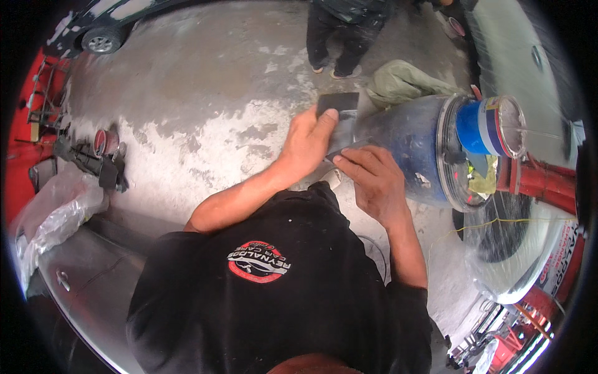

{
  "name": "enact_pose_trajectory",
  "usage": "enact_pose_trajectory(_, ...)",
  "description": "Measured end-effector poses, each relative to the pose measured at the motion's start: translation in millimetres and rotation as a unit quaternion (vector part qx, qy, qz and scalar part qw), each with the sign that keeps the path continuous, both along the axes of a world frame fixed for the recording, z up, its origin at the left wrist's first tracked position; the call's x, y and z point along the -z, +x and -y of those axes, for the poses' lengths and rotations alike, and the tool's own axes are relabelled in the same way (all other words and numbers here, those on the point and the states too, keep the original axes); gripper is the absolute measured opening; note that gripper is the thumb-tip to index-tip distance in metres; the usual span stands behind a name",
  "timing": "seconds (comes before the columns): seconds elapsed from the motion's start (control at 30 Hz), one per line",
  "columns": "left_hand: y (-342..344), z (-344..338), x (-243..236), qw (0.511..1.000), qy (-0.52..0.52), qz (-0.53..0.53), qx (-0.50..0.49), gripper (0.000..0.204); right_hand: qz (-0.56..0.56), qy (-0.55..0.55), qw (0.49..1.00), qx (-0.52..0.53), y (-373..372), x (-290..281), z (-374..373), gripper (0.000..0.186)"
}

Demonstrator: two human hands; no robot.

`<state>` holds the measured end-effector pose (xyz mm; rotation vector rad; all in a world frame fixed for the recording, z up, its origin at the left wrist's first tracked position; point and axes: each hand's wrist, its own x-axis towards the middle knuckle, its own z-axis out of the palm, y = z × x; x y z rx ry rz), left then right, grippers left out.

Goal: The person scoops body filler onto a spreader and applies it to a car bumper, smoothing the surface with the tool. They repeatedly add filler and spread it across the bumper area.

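Note:
In front of my chest, my left hand [304,142] is closed on a flat rectangular plate [346,129], its thumb lying across the top. The plate looks grey and shiny in the middle, with a dark band along its far end. My right hand [379,187] is beside its near end, fingers bent and pinched on a thin dark flat piece [338,153]. That piece lies close to the plate; whether they touch I cannot tell. Just right of both hands is a big blue drum [405,140].
A blue can [489,126] sits on the drum's lid. Greenish cloth [405,84] lies beyond it. Another person [342,34] stands ahead. Car panels flank me, the left one [118,274] grey. Crumpled clear plastic [59,209] and a red bucket [106,142] are at left.

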<state>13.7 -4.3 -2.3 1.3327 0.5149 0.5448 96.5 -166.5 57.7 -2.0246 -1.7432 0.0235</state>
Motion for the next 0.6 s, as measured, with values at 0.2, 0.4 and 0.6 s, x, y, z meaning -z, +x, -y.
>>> enact_pose_trajectory(0.2,-2.7,-11.5,-12.6,0.985,-0.118,0.111,-0.052,0.037,-0.024,0.085,0.996,0.011,-18.5,-0.2,11.3,0.048)
enact_pose_trajectory(0.4,-11.0,-5.4,18.5,0.829,-0.549,0.063,0.087,0.04,-0.014,0.174,0.983,0.049,-29.6,33.4,2.2,0.054)
enact_pose_trajectory(0.6,-29.4,-16.8,7.6,0.922,-0.373,0.082,0.058,0.038,0.038,0.122,0.975,0.18,-9.9,48.2,20.2,0.058)
